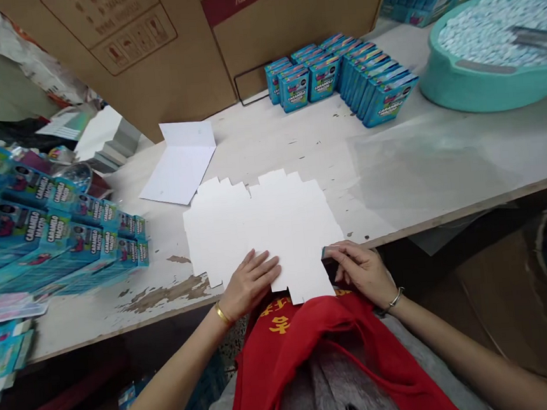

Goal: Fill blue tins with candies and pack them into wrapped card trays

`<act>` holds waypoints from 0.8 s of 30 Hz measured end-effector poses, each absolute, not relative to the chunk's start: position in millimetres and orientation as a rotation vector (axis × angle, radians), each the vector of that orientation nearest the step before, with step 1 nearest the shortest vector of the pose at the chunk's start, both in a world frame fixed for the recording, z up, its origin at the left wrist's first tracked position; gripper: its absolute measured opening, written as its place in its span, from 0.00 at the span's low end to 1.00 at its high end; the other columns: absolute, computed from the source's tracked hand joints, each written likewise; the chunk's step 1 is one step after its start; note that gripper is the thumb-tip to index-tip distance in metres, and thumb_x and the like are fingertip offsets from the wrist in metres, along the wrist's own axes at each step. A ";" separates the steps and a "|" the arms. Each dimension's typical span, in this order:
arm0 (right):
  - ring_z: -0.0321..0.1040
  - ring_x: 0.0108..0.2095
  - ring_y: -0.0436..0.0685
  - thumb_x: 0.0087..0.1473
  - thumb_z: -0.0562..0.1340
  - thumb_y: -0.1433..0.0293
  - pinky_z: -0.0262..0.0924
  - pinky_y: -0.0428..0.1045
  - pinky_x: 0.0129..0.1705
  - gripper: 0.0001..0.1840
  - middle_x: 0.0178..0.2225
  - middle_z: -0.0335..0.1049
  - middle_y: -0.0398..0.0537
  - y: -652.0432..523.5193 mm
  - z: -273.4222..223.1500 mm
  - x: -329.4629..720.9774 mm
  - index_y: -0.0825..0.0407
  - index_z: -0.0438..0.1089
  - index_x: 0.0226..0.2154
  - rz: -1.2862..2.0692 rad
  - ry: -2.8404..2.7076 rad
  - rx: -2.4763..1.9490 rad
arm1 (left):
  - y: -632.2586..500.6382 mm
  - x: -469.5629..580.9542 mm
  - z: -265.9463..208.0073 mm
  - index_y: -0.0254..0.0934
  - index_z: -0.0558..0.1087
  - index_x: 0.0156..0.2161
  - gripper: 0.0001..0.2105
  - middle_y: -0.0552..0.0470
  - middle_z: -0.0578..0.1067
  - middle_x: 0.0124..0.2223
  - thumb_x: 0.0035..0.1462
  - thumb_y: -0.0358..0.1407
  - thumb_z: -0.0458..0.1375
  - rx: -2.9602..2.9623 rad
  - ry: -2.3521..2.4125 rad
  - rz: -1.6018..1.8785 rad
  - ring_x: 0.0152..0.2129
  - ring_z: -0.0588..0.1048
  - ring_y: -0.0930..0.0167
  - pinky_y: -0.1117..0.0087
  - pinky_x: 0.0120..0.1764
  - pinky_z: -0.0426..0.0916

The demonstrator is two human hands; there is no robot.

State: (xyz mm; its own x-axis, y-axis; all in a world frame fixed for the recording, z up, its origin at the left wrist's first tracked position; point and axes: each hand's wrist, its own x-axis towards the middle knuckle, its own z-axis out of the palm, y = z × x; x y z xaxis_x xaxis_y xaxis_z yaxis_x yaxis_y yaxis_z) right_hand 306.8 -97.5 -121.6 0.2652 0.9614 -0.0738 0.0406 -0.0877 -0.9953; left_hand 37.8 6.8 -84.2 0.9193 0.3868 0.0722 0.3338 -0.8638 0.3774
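Head view: white die-cut card with stepped edges lies flat on the worn white table, its lower part reaching over the front edge to the red apron; can't tell if it is one sheet or several overlapping. Left hand palm down on the card's lower middle, fingers stretched out, only narrow gaps between them, gripping nothing. Right hand at the card's lower right edge, thumb and index nearly together, pinching a small dark teal-edged piece; can't tell if that is a flap of the card or separate. Gold bracelet on left wrist, silver bracelet on right. Folded white sheet just beyond the card, upper left. Small blue boxes stand in rows at the back, near a big brown carton; more blue box stacks fill the left side, blurred toward the picture edge. Far right: teal basin full of pale blue pieces, metal scoop resting in them. Clear plastic film lies flat before the basin.
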 end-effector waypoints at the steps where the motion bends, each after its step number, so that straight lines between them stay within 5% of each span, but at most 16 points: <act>1: 0.66 0.17 0.45 0.59 0.57 0.61 0.60 0.43 0.15 0.13 0.38 0.70 0.49 -98.1 -121.2 305.6 0.53 0.72 0.34 1.038 -1.021 -1.410 | 6.0 37.9 -88.4 0.41 0.67 0.56 0.17 0.49 0.71 0.57 0.63 0.31 0.48 2.668 0.556 0.264 0.60 0.60 0.66 0.52 0.62 0.51; 5: 0.70 0.24 0.47 0.63 0.51 0.67 0.66 0.45 0.22 0.13 0.46 0.66 0.53 -101.5 -122.9 305.4 0.51 0.68 0.43 0.943 -1.240 -1.389 | 1.6 51.9 -85.5 0.41 0.73 0.44 0.11 0.50 0.77 0.48 0.64 0.35 0.49 2.365 0.869 0.395 0.53 0.69 0.67 0.49 0.60 0.53; 9: 0.71 0.33 0.51 0.61 0.47 0.76 0.68 0.47 0.32 0.17 0.45 0.67 0.53 -97.3 -122.0 312.5 0.50 0.66 0.47 0.508 -1.768 -1.431 | 3.9 85.5 -53.3 0.42 0.72 0.43 0.11 0.52 0.77 0.44 0.65 0.38 0.47 2.426 1.025 0.129 0.51 0.67 0.64 0.41 0.58 0.48; 13: 0.65 0.27 0.51 0.58 0.47 0.82 0.61 0.45 0.26 0.20 0.33 0.68 0.50 -85.3 -120.6 317.9 0.54 0.66 0.48 0.090 -2.196 -1.418 | 12.0 121.7 -34.3 0.37 0.73 0.39 0.13 0.47 0.74 0.41 0.65 0.38 0.47 2.682 0.918 -0.257 0.46 0.67 0.62 0.56 0.47 0.65; 17: 0.60 0.23 0.51 0.59 0.48 0.81 0.58 0.45 0.24 0.14 0.27 0.65 0.47 -75.1 -124.4 317.1 0.55 0.67 0.38 -0.085 -2.234 -1.365 | 13.9 142.5 -40.2 0.34 0.73 0.35 0.11 0.44 0.72 0.37 0.63 0.32 0.48 2.748 0.910 -0.454 0.40 0.68 0.61 0.65 0.33 0.67; 24: 0.66 0.34 0.57 0.57 0.51 0.80 0.65 0.51 0.34 0.20 0.41 0.70 0.57 -79.7 -126.2 327.7 0.58 0.63 0.51 -0.067 -2.288 -1.171 | 13.2 144.0 -44.0 0.36 0.68 0.41 0.06 0.49 0.73 0.32 0.64 0.33 0.49 2.810 0.905 -0.375 0.31 0.71 0.65 0.69 0.29 0.63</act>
State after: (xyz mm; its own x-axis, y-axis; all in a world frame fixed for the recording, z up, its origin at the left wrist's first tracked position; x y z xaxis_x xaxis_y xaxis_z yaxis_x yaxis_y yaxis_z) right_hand 327.7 -79.7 -126.2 -0.4595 0.7325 0.5022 0.7605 0.6166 -0.2035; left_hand 144.0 13.2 -44.0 0.7846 0.5499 -0.2863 0.5914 -0.8024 0.0797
